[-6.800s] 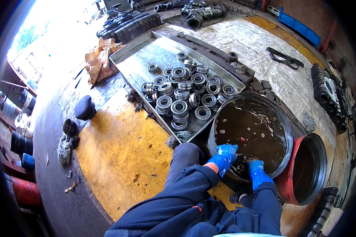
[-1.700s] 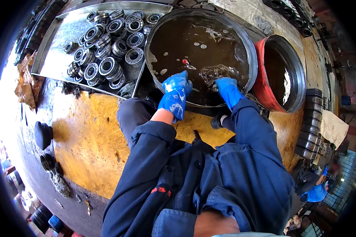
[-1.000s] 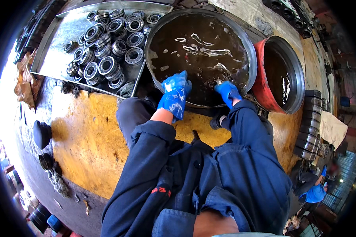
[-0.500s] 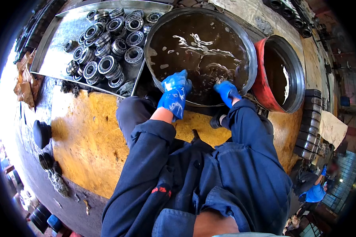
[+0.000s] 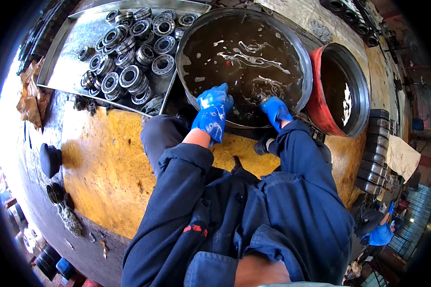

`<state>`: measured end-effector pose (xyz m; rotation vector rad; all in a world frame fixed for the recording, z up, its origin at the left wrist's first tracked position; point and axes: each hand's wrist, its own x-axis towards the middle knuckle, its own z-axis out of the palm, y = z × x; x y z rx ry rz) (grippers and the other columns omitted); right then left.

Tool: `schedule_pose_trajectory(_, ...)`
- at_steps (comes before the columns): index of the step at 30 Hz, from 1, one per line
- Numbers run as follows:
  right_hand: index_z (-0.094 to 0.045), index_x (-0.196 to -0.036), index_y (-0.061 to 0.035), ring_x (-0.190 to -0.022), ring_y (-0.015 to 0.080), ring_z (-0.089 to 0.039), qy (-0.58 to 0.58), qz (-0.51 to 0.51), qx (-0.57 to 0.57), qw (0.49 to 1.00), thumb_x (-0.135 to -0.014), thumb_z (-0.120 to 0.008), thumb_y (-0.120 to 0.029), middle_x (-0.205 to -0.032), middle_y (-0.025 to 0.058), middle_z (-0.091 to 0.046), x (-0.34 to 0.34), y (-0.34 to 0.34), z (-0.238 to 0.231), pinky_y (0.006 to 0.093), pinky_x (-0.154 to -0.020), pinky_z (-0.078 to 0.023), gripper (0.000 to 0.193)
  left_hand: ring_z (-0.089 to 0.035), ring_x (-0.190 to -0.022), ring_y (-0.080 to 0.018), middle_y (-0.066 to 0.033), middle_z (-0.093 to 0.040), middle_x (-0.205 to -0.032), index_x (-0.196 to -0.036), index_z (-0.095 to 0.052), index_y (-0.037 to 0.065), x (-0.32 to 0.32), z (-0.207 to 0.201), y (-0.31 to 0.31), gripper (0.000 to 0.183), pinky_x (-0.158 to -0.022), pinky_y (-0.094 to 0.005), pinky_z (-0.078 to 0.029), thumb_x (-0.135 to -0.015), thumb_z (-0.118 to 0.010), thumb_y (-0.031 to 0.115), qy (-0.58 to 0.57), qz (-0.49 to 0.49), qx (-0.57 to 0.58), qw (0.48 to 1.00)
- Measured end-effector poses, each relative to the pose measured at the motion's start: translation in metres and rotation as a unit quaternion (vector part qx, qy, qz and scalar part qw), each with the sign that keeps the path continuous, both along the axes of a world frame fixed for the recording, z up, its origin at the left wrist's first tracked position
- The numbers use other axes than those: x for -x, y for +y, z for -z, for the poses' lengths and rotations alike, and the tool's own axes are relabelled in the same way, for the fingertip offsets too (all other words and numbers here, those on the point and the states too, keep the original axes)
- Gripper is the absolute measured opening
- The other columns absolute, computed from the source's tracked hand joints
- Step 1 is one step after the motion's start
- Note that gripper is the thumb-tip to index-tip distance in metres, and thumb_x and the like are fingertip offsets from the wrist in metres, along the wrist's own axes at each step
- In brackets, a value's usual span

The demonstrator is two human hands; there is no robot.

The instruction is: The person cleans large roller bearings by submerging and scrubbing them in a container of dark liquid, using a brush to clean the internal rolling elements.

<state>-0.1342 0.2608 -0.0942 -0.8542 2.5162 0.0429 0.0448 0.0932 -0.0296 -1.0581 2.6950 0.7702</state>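
Shiny blue gloves (image 5: 213,109), the left one marked with white. Navy jacket (image 5: 292,210) with a dark button (image 5: 238,196), rolled left cuff (image 5: 189,157), red marking (image 5: 195,228). Dark trousers (image 5: 160,141), dark shoe (image 5: 261,146).

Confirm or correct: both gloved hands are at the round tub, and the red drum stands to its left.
Wrong side: the head view shows the red drum to the right of the round tub. The left hand and right hand are at it, gloved.
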Motion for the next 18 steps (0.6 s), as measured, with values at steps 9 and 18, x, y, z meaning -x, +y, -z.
schedule_pose_trajectory(9, -0.071, -0.118, -0.0115, -0.114, 0.0347, -0.065, -0.062, -0.149, -0.106, 0.981, -0.092, -0.059, -0.032, -0.121, 0.0197, -0.068, 0.003, -0.013, -0.025, 0.0459, -0.093, -0.052, 0.035, -0.068, -0.102, -0.0352, -0.0144, -0.072, -0.106, -0.112, -0.063, 0.016, -0.003, -0.001, -0.003, 0.032, -0.085, -0.0486, -0.054, -0.086, -0.058, 0.035, -0.019, -0.008, -0.012, 1.000)
schedule_pose_trajectory(18, -0.072, -0.114, -0.0100, -0.110, 0.0336, -0.067, 0.029, -0.249, -0.167, 0.954, -0.091, -0.058, -0.027, -0.120, 0.0169, -0.069, 0.009, -0.006, 0.006, 0.0448, -0.090, -0.053, 0.032, -0.068, -0.102, -0.0347, -0.0146, -0.072, -0.107, -0.113, -0.063, 0.015, 0.009, -0.011, 0.005, 0.033, -0.086, -0.0491, -0.054, -0.087, -0.058, 0.035, -0.027, 0.015, -0.008, 0.999)
